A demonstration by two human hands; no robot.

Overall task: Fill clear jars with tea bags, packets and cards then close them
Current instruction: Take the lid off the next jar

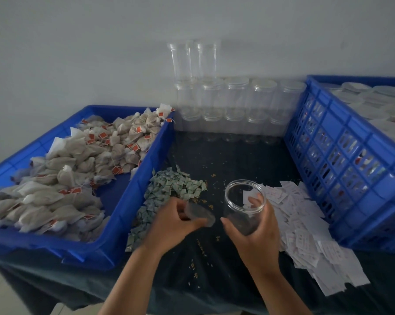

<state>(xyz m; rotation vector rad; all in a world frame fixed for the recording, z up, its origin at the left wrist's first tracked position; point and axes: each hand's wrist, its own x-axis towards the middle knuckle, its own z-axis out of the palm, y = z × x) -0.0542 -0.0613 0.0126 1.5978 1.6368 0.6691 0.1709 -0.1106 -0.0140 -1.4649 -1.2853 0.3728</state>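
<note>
My right hand (255,237) grips an empty clear jar (244,201), open at the top and tilted slightly, over the dark table. My left hand (171,223) holds its clear lid (200,214) just left of the jar. Tea bags (78,169) with red tags fill the shallow blue tray (123,214) at the left. A heap of small green packets (169,192) lies between the tray and my left hand. White cards (305,230) are spread on the table at the right, behind and beside the jar.
Stacked empty clear jars (233,105) with lids stand against the wall at the back. A tall blue slotted crate (351,160) at the right holds closed jars. Loose crumbs (201,248) are scattered on the dark cloth.
</note>
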